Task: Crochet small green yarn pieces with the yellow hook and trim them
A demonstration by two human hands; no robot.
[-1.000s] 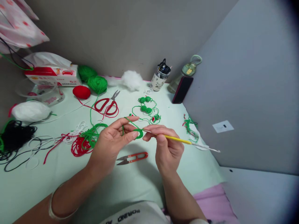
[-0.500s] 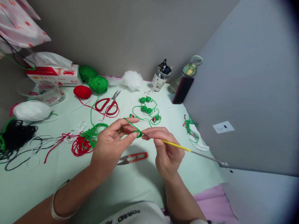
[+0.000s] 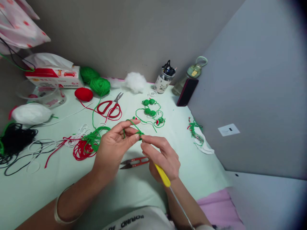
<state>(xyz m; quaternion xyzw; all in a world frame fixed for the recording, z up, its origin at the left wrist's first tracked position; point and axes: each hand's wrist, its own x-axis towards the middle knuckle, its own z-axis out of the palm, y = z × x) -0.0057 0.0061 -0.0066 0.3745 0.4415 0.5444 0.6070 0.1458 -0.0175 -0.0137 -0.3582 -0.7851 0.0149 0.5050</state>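
Note:
Between the fingertips of my left hand [image 3: 115, 143] is a small piece of green crochet [image 3: 141, 134], with green yarn running over the raised index finger. My right hand [image 3: 163, 156] is closed around a crochet hook [image 3: 164, 176] with a yellow grip, its metal shaft sticking out back toward my forearm. The right thumb and index finger meet at the green crochet; the hook's working tip is hidden there. Red thread snips [image 3: 135, 163] lie on the table below, partly covered by my right hand. Small green crocheted balls [image 3: 150, 111] with loose yarn tails lie just beyond my hands.
Red-handled scissors [image 3: 109, 108], green yarn balls [image 3: 100, 86], red yarn [image 3: 83, 94] and white yarn [image 3: 32, 113] sit at the left. Tangled yarn [image 3: 83, 150] lies beside my left forearm. White stuffing [image 3: 135, 82], a pen jar [image 3: 163, 81], a bottle [image 3: 179, 87] and a phone [image 3: 188, 92] stand at the back.
My right hand has turned, so the hook's yellow grip now points down toward me instead of out to the right. My left hand has barely moved.

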